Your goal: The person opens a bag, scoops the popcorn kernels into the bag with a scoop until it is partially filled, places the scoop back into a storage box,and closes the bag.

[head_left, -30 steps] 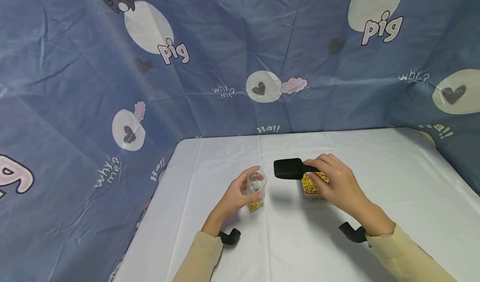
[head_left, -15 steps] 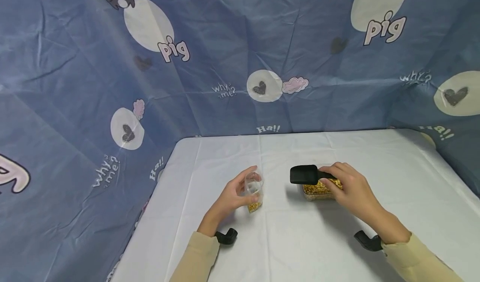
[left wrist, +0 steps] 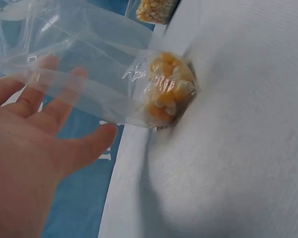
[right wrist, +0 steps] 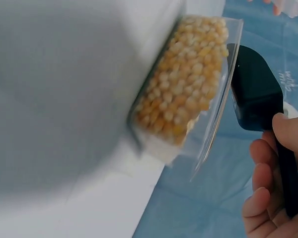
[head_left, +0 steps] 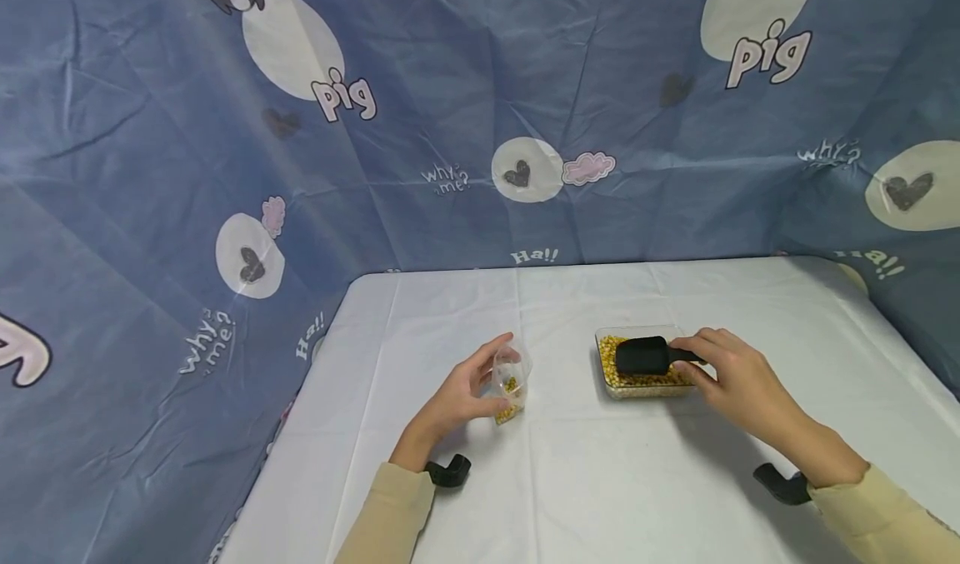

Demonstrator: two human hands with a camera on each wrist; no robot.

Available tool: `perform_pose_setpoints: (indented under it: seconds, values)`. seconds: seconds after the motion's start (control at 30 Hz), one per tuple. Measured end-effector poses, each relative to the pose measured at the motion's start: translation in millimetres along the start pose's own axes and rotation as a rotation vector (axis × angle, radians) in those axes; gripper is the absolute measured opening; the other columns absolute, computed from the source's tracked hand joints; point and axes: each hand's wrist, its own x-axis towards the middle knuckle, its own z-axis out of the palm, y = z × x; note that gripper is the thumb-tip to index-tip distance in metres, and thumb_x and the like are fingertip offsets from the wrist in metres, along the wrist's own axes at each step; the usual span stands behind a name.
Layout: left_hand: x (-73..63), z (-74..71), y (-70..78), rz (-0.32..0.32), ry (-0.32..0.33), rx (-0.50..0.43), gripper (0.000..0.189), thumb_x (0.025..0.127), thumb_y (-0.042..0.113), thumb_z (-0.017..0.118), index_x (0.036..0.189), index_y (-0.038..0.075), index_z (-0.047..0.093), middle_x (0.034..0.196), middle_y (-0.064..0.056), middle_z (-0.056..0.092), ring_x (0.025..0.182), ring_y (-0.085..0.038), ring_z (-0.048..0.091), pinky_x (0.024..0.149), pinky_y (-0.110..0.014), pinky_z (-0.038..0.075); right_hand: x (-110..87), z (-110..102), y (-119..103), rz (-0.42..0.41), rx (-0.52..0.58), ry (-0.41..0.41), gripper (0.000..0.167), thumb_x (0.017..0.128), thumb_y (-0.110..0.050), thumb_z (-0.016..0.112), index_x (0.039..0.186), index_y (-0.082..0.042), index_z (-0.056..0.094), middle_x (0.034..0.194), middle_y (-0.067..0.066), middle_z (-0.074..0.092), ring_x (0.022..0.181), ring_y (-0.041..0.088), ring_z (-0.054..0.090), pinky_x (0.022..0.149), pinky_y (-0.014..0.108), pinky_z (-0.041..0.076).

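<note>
A clear plastic bag (head_left: pixel 514 372) stands on the table with corn kernels (left wrist: pixel 169 89) in its bottom. My left hand (head_left: pixel 453 397) holds it upright, fingers behind the film and thumb at the near side. To the right is a clear rectangular container (head_left: pixel 637 393) of corn kernels (right wrist: pixel 184 79). My right hand (head_left: pixel 738 376) grips a black scoop (head_left: pixel 642 356) by its handle. The blade lies over the container in the head view and beside the rim in the right wrist view. What the scoop carries is hidden.
A white cloth (head_left: pixel 577 481) covers the table. Blue printed fabric (head_left: pixel 420 114) hangs behind it and along the left side. A black curved piece (head_left: pixel 450 471) sticks out at the left wrist, with another black piece (head_left: pixel 782 485) at the right.
The right hand has moved right and slightly down with the scoop, from between the bag and the container to over the container. The left hand stays nearly in place with the bag.
</note>
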Motion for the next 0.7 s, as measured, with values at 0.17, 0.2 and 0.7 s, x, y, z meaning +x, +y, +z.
perform_pose_setpoints:
  seconds: [0.17,0.2,0.7]
  values:
    - [1.7,4.9,2.3,-0.025,0.027,0.068,0.094,0.082,0.010,0.084,0.158,0.028,0.032,0.141,-0.009,0.051,0.141,-0.021,0.037,0.118,-0.049,0.022,-1.0,-7.0,7.8,-0.036,-0.032,-0.027,0.038,0.073,-0.004,0.088,0.108,-0.010,0.073,0.092,-0.005,0.065,0.078,0.011,0.054,0.059,0.033,0.046]
    - [1.9,5.9,2.8,-0.030,0.031,0.084,0.095,0.081,0.013,0.085,0.158,0.028,0.032,0.140,-0.008,0.052,0.141,-0.020,0.037,0.118,-0.049,0.022,-1.2,-8.6,9.3,-0.043,-0.036,-0.032,0.038,0.073,-0.004,0.088,0.107,-0.011,0.073,0.091,-0.005,0.065,0.078,0.012,0.054,0.059,0.033,0.046]
    - [6.3,7.7,-1.4,-0.019,0.094,0.031,0.083,0.078,0.004,0.086,0.149,0.024,0.048,0.123,-0.029,0.047,0.129,-0.026,0.050,0.115,-0.051,0.030,10.6,-49.7,29.3,-0.249,-0.150,-0.091,0.045,0.060,0.002,0.088,0.102,-0.008,0.073,0.089,-0.002,0.061,0.078,0.019,0.057,0.059,0.035,0.051]
